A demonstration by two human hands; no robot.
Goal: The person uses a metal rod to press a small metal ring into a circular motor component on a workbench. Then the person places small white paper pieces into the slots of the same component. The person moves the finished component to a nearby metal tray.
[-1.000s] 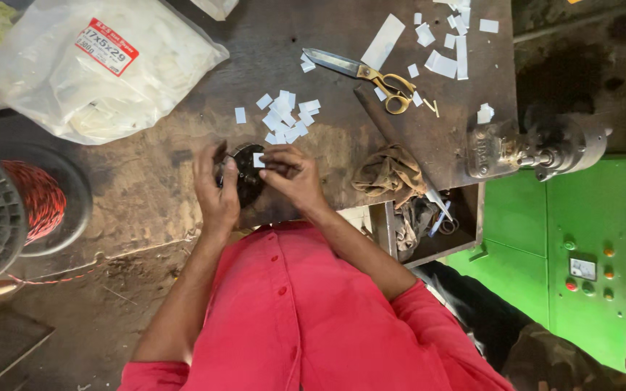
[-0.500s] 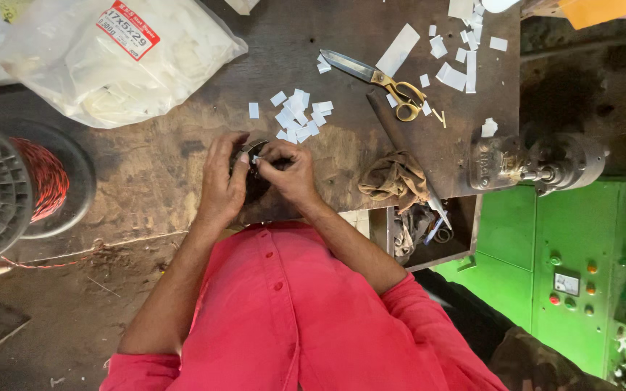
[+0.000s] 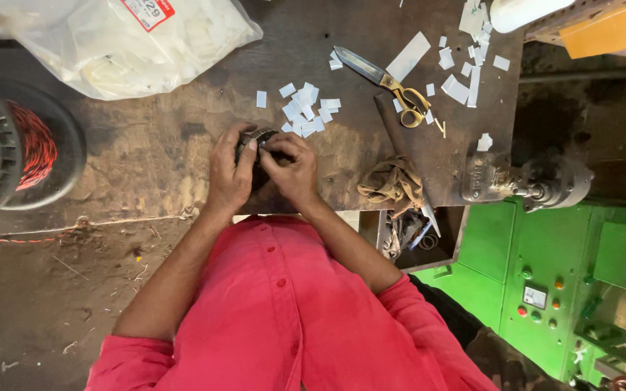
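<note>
Your left hand [image 3: 227, 177] and right hand [image 3: 291, 170] are both clamped on the small dark round part [image 3: 259, 142] at the workbench [image 3: 146, 156] edge, left at its nine o'clock, right at three, with the cut white slips [image 3: 306, 108] lying just beyond at one o'clock.

Red shirt [image 3: 269, 318] — green machine [image 3: 545, 275] — white paper slips [image 3: 306, 108], gold-handled scissors [image 3: 393, 83]
</note>
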